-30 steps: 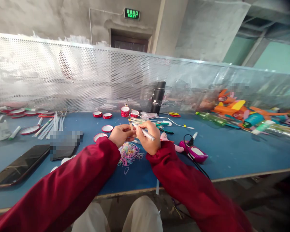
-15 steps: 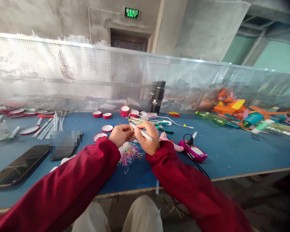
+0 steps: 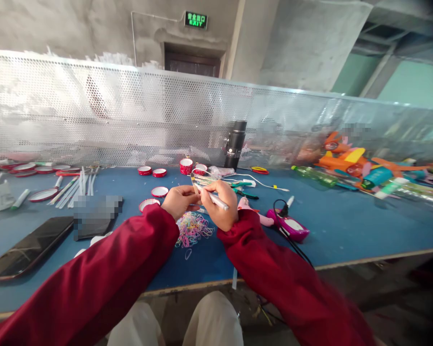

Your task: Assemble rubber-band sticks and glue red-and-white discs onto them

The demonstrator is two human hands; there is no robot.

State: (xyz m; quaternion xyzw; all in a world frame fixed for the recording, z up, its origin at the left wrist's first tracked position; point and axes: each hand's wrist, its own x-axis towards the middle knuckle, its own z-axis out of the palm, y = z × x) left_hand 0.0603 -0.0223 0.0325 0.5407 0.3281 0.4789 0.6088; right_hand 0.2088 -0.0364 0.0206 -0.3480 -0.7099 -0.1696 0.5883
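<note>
Right hand (image 3: 224, 217) clamping fingers on white pen (image 3: 217, 201), mid-frame, left hand (image 3: 176, 201) pinching thin strip (image 3: 195, 184) near its tip, both keeping nearly the pose of half a second earlier, coloured loops (image 3: 193, 228) lying below.

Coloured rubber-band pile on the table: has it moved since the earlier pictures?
No: the coloured rubber-band pile lies in the same place relative to the blue table's front edge.
</note>
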